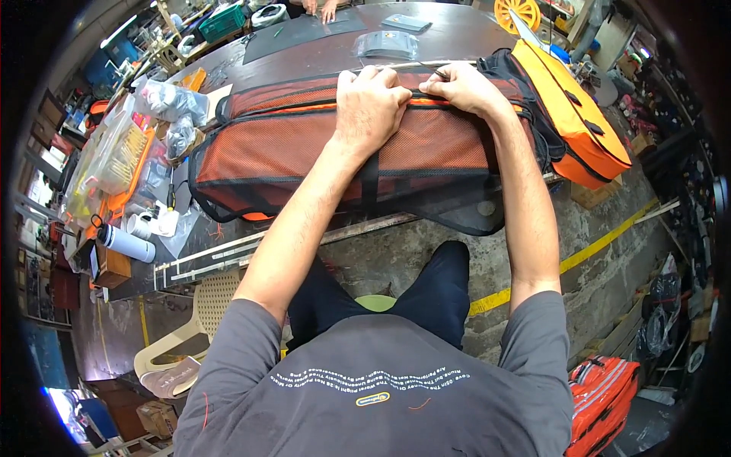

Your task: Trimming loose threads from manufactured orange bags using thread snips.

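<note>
A long bag of orange-red fabric under black mesh (289,152) lies across the table in front of me, edged with black binding. Along its upper side runs an orange strip between black edges, possibly an open zipper. My left hand (369,107) is closed, its fingers gripping the black edge near the bag's middle. Just right of it, my right hand (470,90) pinches at the same edge, thumb against forefinger. A thin dark piece (440,75) shows at those fingertips; whether it is a tool or a zipper pull cannot be made out. A bright orange flap with black trim (567,114) extends at the bag's right end.
Plastic bags (171,103), a clear plastic box (114,152) and a white bottle (126,240) crowd the table's left end. Clear packets (387,44) lie beyond the bag. Another person's hands (327,9) are at the far edge. A beige chair (209,308) stands below left.
</note>
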`<state>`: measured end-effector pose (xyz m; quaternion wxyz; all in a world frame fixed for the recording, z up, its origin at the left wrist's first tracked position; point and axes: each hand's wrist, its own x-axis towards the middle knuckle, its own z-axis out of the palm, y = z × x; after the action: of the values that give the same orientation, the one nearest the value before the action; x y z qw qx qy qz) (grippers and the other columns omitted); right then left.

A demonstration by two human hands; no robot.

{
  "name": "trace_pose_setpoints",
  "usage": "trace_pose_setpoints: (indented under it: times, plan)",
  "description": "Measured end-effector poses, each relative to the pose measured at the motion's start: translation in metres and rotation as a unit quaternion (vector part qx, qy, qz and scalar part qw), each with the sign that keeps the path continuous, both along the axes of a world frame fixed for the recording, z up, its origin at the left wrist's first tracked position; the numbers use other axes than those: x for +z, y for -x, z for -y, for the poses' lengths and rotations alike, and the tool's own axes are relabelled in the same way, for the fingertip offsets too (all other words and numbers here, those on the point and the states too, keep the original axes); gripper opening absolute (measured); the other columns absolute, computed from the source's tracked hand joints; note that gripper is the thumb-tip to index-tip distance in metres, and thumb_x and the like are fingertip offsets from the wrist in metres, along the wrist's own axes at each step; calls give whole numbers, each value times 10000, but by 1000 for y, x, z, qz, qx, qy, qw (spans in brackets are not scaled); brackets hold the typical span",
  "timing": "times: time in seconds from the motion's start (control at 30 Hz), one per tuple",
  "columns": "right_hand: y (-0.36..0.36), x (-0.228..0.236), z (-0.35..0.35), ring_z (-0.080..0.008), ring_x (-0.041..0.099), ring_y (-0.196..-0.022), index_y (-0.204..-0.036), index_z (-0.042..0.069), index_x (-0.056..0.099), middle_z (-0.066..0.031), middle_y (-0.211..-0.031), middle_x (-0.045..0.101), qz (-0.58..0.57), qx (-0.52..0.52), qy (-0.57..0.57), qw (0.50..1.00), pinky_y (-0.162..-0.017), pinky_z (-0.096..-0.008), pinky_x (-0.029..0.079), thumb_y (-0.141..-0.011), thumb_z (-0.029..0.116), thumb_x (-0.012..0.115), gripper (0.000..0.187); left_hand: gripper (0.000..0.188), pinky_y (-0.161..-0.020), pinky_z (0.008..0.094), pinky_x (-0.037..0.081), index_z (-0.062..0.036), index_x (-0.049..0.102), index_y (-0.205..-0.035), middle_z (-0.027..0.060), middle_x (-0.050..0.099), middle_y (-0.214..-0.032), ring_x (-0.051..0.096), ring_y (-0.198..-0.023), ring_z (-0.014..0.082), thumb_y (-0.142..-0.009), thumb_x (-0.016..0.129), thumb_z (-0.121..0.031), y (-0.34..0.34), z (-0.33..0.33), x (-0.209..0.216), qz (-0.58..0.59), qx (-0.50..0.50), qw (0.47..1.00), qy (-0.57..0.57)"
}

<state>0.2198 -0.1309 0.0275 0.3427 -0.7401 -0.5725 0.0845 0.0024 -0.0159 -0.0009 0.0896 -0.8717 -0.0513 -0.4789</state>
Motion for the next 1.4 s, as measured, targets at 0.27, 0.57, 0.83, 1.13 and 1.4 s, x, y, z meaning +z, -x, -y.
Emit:
trace_pose_setpoints:
  times: [0.27,0.57,0.83,1.13,1.4]
  plan:
    - [10,5,2,-53,550,-716,-890,-12,781,48,-743,670,-14,9,20,1000,-676,-277,489,-1023,233,820,281,96,-785,465,516,-115,757,-866,71,694,-950,721,-940,270,-885,799,-199,1,14,-12,-38,-15,987,153]
    - [3,12,54,-261,706,-1035,-1305,53,679,-117,-1136,727,155,85,-167,970,-910,-385,592,-1007,219,805,363,71,-811,451,558,-95,804,-958,94,705,-946,725,-922,297,-923,809,-158,0,25,-20,12,-37,973,228]
    - [29,19,72,-308,675,-1059,-1200,105,772,-71,-1052,735,402,85,-186,892,-979,-436,569,-943,152,792,261,68,-851,482,518,-115,814,-981,77,701,-978,709,-989,304,-931,817,-162,-3,31,-24,33,-2,974,225]
    - [25,8,55,-257,656,-1064,-1181,155,791,-19,-1061,731,465,107,-165,863,-939,-419,579,-947,200,785,238,80,-874,489,510,-115,810,-1003,84,696,-1002,698,-1007,307,-938,811,-163,-2,34,-22,28,5,973,229]
    - [25,9,59,-263,650,-1059,-1187,153,791,-23,-1067,729,446,109,-167,872,-950,-426,567,-954,205,794,238,84,-878,483,515,-107,809,-1004,90,701,-1009,696,-1018,316,-943,804,-163,-1,33,-21,25,-5,972,232]
